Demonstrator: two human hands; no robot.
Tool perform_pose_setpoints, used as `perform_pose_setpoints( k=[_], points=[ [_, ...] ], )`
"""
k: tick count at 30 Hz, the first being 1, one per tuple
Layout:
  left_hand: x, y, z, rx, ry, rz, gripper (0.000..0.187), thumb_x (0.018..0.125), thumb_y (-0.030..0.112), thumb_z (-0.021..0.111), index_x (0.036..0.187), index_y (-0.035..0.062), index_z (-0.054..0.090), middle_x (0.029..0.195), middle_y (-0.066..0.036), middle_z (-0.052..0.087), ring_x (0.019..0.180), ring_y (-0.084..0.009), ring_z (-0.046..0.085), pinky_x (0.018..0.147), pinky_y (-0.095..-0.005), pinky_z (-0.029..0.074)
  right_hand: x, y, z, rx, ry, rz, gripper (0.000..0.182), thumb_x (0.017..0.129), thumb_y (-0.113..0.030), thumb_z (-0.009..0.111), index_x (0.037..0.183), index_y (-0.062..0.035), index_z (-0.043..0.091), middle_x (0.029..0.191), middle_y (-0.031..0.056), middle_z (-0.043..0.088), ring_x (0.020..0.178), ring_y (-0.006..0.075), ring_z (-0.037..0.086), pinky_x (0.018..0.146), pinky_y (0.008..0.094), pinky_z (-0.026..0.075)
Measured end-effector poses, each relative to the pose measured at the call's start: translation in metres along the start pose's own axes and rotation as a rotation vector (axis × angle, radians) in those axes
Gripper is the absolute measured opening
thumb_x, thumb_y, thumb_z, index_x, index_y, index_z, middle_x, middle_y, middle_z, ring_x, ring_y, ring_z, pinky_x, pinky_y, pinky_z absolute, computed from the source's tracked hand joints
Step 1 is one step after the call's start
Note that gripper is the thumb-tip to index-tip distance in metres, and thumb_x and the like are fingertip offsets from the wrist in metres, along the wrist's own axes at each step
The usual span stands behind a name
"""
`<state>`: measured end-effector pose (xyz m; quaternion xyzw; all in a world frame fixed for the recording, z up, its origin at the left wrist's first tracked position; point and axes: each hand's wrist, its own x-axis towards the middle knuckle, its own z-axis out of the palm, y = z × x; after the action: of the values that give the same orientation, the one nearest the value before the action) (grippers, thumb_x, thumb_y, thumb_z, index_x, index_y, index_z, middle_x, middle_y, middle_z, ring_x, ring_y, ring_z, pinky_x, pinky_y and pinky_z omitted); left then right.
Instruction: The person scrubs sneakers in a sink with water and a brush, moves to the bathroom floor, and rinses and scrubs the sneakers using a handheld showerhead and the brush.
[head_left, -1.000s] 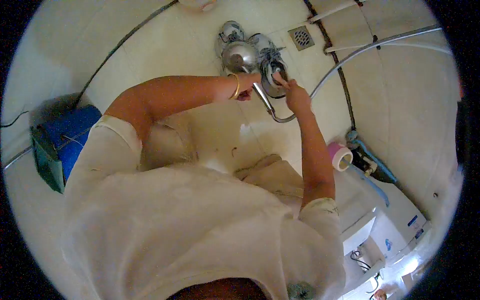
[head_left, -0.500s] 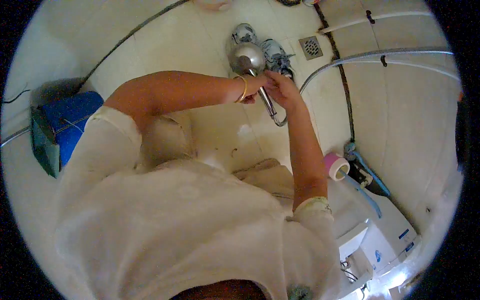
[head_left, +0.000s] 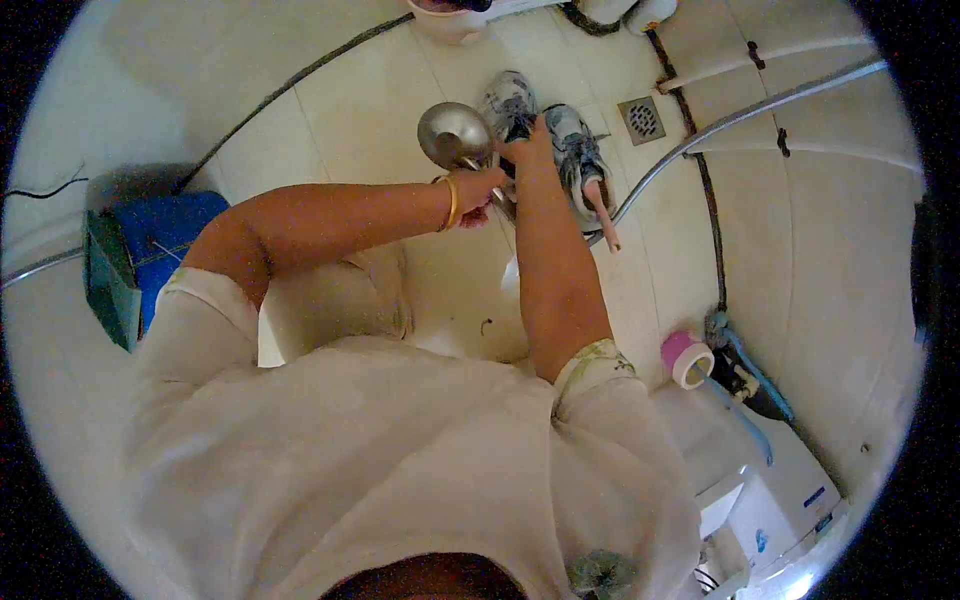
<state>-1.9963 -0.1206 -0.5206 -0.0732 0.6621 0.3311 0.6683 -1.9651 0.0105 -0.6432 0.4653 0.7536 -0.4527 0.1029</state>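
Observation:
My left hand (head_left: pixel 478 192), with a gold bangle at its wrist, is wrapped round the handle of a silver shower head (head_left: pixel 452 134). The round head points away from me over the floor. My right hand (head_left: pixel 528 142) is off the handle, thumb and fingers apart, right at the heel of a grey and dark patterned sneaker (head_left: pixel 508 98). Just to the right stands the matching sneaker (head_left: pixel 574 142), with a pinkish stick-like handle (head_left: pixel 603 215) at its heel end. My right forearm partly covers the shower handle.
A metal hose (head_left: pixel 740 115) runs along the right wall, near a floor drain (head_left: pixel 641 120). A pink and white cup-shaped container (head_left: pixel 687 358) and a white appliance (head_left: pixel 765 510) are at lower right. A blue and green box-like thing (head_left: pixel 150 245) lies at left; a pink basin (head_left: pixel 447 22) is ahead.
My right hand has let go of the shower handle and moved forward to the sneaker. The shower head has swung left in my left hand. The pinkish handle now shows at the right sneaker.

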Motion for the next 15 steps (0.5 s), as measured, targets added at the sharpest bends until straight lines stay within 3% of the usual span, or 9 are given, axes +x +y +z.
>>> perform_pose_setpoints(
  k=[3,8,10,12,14,15],
  points=[
    [0.007,-0.002,-0.007,-0.043,0.021,-0.021,0.037,0.070,0.043,0.051,0.058,0.0095,0.042,0.049,-0.002,0.039,0.039,-0.0156,0.043,0.034,-0.0277,0.034,-0.016,-0.034,-0.024,-0.253,-0.142,0.158,0.076,0.067,-0.046,0.055,0.124,-0.0067,0.024,0.123,0.0099,0.038,0.112,0.0216,0.037,0.093,0.0280,0.031],
    [0.001,-0.001,-0.017,0.018,0.016,-0.014,0.038,0.070,0.043,0.053,0.058,0.0078,0.045,0.050,-0.004,0.042,0.039,-0.0153,0.042,0.036,-0.0273,0.035,0.014,0.012,0.027,-0.298,0.086,-0.176,0.053,0.072,-0.042,0.045,0.113,-0.0092,0.040,0.116,0.0067,0.043,0.104,0.0210,0.040,0.083,0.0345,0.037],
    [0.002,-0.006,-0.017,0.075,0.056,-0.011,0.036,0.071,0.040,0.053,0.058,0.0071,0.045,0.050,-0.004,0.042,0.039,-0.0150,0.041,0.036,-0.0274,0.036,0.024,0.016,0.028,0.472,0.056,-0.026,0.044,0.074,-0.039,0.041,0.108,-0.0108,0.045,0.110,0.0053,0.045,0.098,0.0207,0.041,0.077,0.0359,0.039],
    [-0.002,-0.001,-0.018,0.059,0.030,-0.021,0.034,0.071,0.037,0.054,0.058,0.0068,0.044,0.049,-0.004,0.041,0.039,-0.0147,0.041,0.036,-0.0277,0.036,0.015,-0.008,0.006,2.007,-0.125,0.485,0.036,0.076,-0.036,0.037,0.101,-0.0131,0.048,0.101,0.0038,0.049,0.091,0.0203,0.044,0.069,0.0362,0.040],
    [-0.005,0.000,-0.016,0.048,-0.004,-0.040,0.033,0.070,0.036,0.053,0.058,0.0067,0.043,0.049,-0.004,0.041,0.039,-0.0152,0.042,0.036,-0.0281,0.036,0.059,0.041,0.040,1.211,0.151,-0.134,0.034,0.077,-0.037,0.038,0.100,-0.0144,0.047,0.098,0.0045,0.052,0.082,0.0245,0.047,0.062,0.0356,0.041],
    [-0.002,0.000,-0.017,0.043,-0.021,-0.046,0.033,0.069,0.036,0.052,0.058,0.0066,0.042,0.050,-0.004,0.040,0.039,-0.0158,0.043,0.035,-0.0284,0.036,0.061,0.040,0.035,1.212,0.120,-0.163,0.032,0.077,-0.037,0.038,0.098,-0.0150,0.048,0.095,0.0039,0.053,0.078,0.0239,0.047,0.059,0.0344,0.040]
  ],
)
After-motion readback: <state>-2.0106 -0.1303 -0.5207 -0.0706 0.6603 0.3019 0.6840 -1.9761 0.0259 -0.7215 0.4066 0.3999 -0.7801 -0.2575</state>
